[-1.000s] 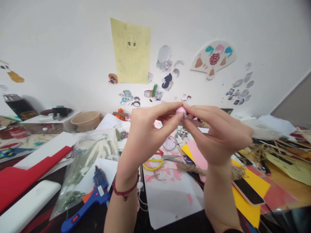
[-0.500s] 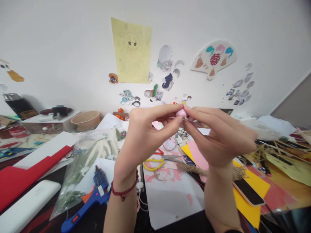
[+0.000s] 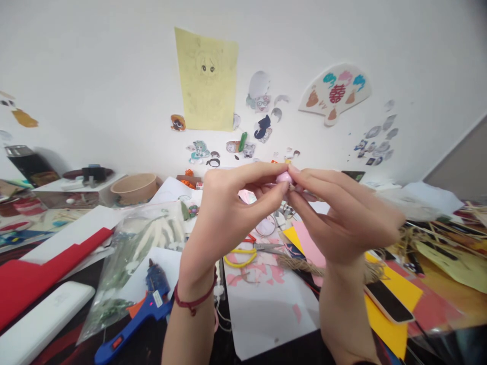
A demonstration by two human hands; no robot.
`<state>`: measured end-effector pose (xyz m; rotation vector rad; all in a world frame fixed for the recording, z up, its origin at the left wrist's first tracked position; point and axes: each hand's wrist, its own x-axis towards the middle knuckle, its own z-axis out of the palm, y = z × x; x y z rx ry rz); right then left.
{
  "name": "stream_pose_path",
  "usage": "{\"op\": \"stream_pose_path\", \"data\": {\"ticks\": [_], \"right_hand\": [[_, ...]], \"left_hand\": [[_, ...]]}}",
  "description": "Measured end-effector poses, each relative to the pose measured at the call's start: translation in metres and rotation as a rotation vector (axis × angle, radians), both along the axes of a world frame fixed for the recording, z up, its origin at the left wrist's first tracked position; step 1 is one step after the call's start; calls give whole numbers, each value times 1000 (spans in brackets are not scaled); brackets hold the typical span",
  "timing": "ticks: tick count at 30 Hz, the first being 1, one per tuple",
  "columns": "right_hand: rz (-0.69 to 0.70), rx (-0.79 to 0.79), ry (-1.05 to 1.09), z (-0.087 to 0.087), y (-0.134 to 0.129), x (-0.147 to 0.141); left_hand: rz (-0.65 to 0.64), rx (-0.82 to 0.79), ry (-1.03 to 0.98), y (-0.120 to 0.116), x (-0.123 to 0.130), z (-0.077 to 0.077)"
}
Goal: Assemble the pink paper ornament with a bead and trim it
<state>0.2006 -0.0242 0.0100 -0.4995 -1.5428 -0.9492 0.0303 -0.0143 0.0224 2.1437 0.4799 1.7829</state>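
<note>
A small pink rounded piece (image 3: 283, 177) is pinched between the fingertips of both hands, held up above the table in the middle of the view. My left hand (image 3: 238, 203) grips it from the left with thumb and index finger. From the right, my right hand (image 3: 338, 208) holds its thumb and fingertips against the same piece. Beneath the hands lie yellow-handled scissors (image 3: 241, 257), a white paper sheet (image 3: 270, 314) with pink paper scraps, and a bundle of twine (image 3: 304, 264).
At the lower left are a blue glue gun (image 3: 133, 324), a white box-like object (image 3: 49, 322), red card (image 3: 49, 274) and a plastic bag (image 3: 114, 284). A phone (image 3: 388, 301) rests on yellow paper at the right. Behind stands a round tan bowl (image 3: 135, 188) near the wall.
Both hands stay almost in place around the pink piece. My right hand has shifted very slightly, and a little more of the pink piece shows.
</note>
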Motion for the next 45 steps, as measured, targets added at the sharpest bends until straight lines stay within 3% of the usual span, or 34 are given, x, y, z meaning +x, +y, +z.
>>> {"op": "stream_pose_path", "data": {"ticks": [13,19,32,45], "right_hand": [[-1,-22,8,1,-2,-1],[134,-69,85,2,-1,0],[267,-247,135,1,-5,4],[230,-97,71,3,-4,2]], "left_hand": [[32,18,19,-1,-3,0],[-33,-45,36,-6,-5,3],[-67,-76,43,-7,-7,3],[-128,-124,36,-5,-8,2]]}}
